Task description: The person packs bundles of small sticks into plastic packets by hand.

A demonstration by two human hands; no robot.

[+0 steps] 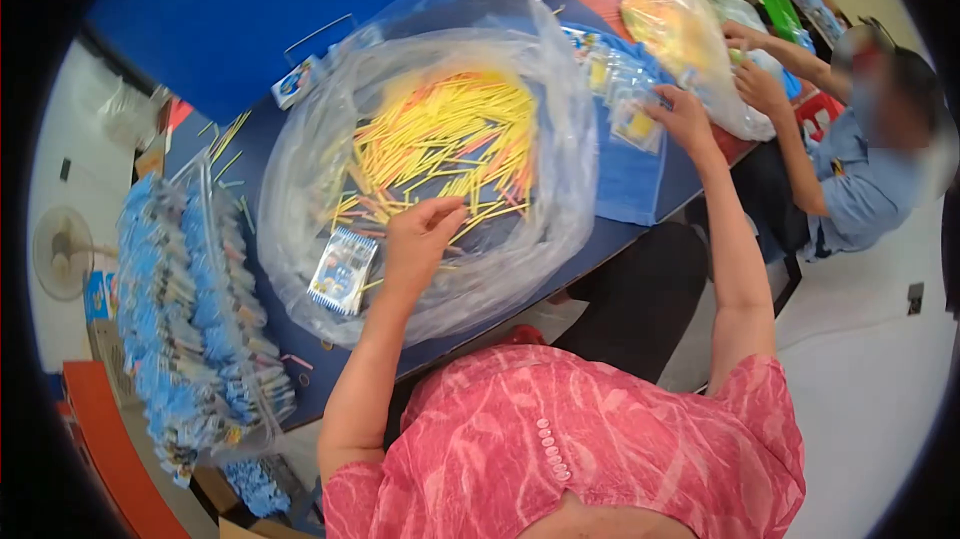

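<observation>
My left hand (pixel 428 226) is over the near side of a large open clear plastic bag (pixel 290 179), its fingertips pressed together. What they hold, if anything, is too small to make out. Inside the bag lies a loose heap of thin yellow and pink sticks (pixel 450 129). A small blue-and-white printed packet (pixel 343 271) rests on the bag's near left side, beside my left wrist. To the right, my right hand (pixel 684 121) pinches the edge of a small clear packet (pixel 636 127) with something yellow inside. More such packets (pixel 605 74) lie behind it on a blue cloth (pixel 625 184).
On the left stands a wire rack (pixel 205 179) full of blue packets (pixel 165 329). A large blue box (pixel 280 19) is at the back. At right, a co-worker in a blue shirt (pixel 865 179) handles a clear bag (pixel 670 29) of yellow-orange items. Loose sticks (pixel 228 139) lie on the table.
</observation>
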